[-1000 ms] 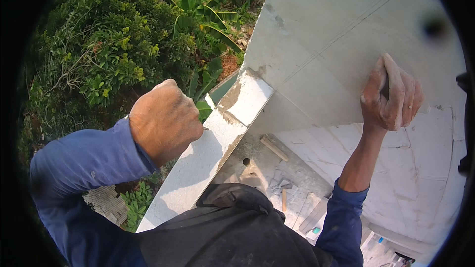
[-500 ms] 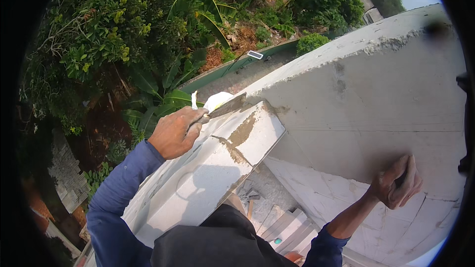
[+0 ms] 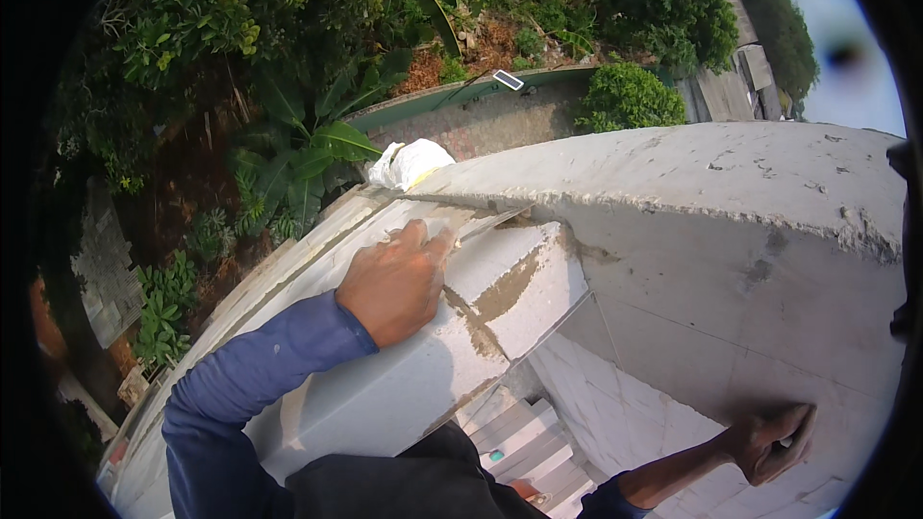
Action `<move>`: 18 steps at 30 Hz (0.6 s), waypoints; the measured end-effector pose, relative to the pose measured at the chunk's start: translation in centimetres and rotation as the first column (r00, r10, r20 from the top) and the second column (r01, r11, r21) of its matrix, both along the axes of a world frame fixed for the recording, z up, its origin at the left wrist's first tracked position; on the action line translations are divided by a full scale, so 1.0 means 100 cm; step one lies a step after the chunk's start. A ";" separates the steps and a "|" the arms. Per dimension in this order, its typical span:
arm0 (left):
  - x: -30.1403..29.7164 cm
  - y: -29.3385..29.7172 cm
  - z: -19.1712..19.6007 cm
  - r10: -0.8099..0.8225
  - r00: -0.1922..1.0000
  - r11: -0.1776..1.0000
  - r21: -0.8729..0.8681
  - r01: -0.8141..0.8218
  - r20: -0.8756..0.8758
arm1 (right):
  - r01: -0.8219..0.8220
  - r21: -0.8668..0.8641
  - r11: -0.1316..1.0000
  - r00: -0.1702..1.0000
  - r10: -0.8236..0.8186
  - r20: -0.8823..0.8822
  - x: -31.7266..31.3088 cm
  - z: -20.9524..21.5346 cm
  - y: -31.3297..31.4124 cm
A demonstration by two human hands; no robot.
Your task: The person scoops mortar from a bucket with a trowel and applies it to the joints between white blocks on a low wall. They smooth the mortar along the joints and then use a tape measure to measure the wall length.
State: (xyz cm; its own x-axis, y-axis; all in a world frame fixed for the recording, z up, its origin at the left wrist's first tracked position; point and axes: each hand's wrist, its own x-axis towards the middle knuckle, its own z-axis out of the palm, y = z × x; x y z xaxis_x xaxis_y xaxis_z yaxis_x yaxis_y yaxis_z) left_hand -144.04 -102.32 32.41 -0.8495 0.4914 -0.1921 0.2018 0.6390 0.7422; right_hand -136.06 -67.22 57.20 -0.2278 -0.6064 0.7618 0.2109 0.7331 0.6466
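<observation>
My left hand [image 3: 399,279] is closed around the handle of a trowel [image 3: 495,221]. Its thin grey blade lies along the top of a pale block [image 3: 524,279], close to where the block meets the grey wall [image 3: 692,269]. Brown-grey mortar [image 3: 508,290] is smeared over the block's face, and more fills the joint [image 3: 473,327] beside it. Lower right, my right hand [image 3: 774,442] is curled close to the wall's face. Its fingers are bent together, and whatever they may hold is hidden.
A white bag [image 3: 411,163] rests at the outer edge of the wall top. Beyond that edge, the ground with banana plants [image 3: 308,154] and a green boundary wall [image 3: 413,108] lies far below. Stacked long pale pieces [image 3: 524,442] show beneath me on the inner side.
The view has tilted and shifted. My left hand has moved right and inward over the block with the trowel. My right hand sits lower in view, still curled.
</observation>
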 end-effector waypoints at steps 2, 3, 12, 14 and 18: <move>-0.002 0.005 0.004 -0.023 0.999 0.999 -0.034 0.024 0.029 | -0.034 -0.030 0.999 0.999 0.034 -0.008 -0.001 0.000 -0.001; -0.002 0.007 0.005 -0.025 0.999 0.998 -0.050 0.026 0.024 | -0.012 0.006 1.000 1.000 0.012 -0.009 -0.002 0.000 -0.001; -0.027 -0.020 0.024 -0.289 0.957 0.954 -0.090 0.287 -0.012 | 0.001 -0.092 0.996 1.000 0.001 0.022 0.007 -0.002 0.004; -0.031 -0.036 0.035 -0.295 0.955 0.948 -0.138 0.287 -0.041 | -0.033 -0.112 0.993 0.997 0.040 0.061 0.007 0.000 0.002; -0.014 -0.056 0.082 -0.167 0.962 0.966 -0.234 0.115 -0.216 | -0.122 -0.046 0.991 0.977 0.129 0.168 0.006 0.009 -0.003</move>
